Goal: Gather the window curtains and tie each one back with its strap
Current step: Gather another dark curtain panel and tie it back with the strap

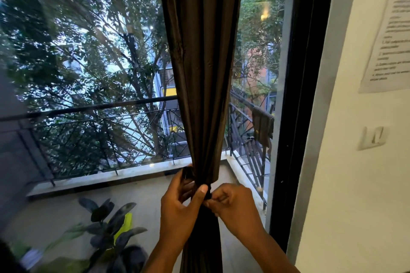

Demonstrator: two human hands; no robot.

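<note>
Head view: a dark brown curtain (200, 68) hangs gathered into one narrow bundle in front of the window glass (88, 62). The left hand (179, 213) wraps its fingers round the bundle's left side, thumb pressed on the front; a dark strap (188, 173) loops just above its fingers. The right hand (233, 208), just right of the bundle, pinches the strap's end at the cinched point, touching the left thumb. Beyond the hands stands a balcony railing (88, 109); below the left hand, a leafy plant (111, 224). Right of the right hand, a wall switch (373, 137) and printed notice (390, 35).
</note>
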